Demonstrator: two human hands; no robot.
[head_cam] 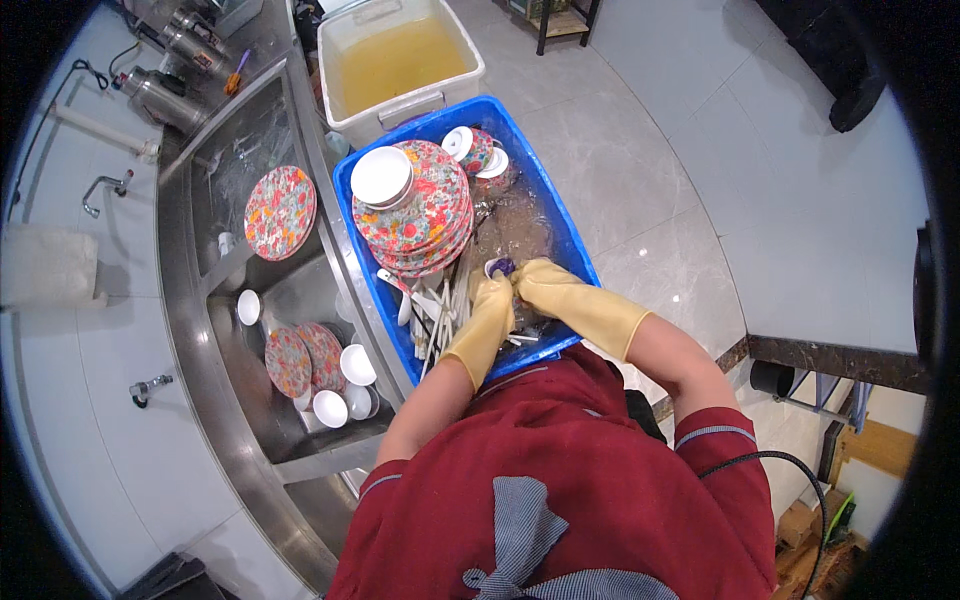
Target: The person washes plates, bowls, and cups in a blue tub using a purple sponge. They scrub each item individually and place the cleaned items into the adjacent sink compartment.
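Observation:
Both my hands wear long yellow rubber gloves and meet over a blue plastic tub (536, 165) of murky water. My left hand (493, 296) is closed on a small white cup (491, 268). My right hand (534, 279) is beside it, at a purple cloth or scrubber (502, 267) against the cup; its fingertips are partly hidden. Left of my hands a stack of floral plates (439, 195) carries white bowls (382, 176). Nearer me lie many white chopsticks (444, 322) and spoons. Floral cups (480, 155) with white bases stand at the tub's far corner.
A steel double sink (330, 225) runs along the left, holding floral plates (280, 213) and white bowls (330, 409). Beyond the tub is a white plastic bin (401, 64) of yellowish liquid. Steel flasks (161, 97) stand at the far left. A dark-legged rack (564, 26) stands on the tiled floor.

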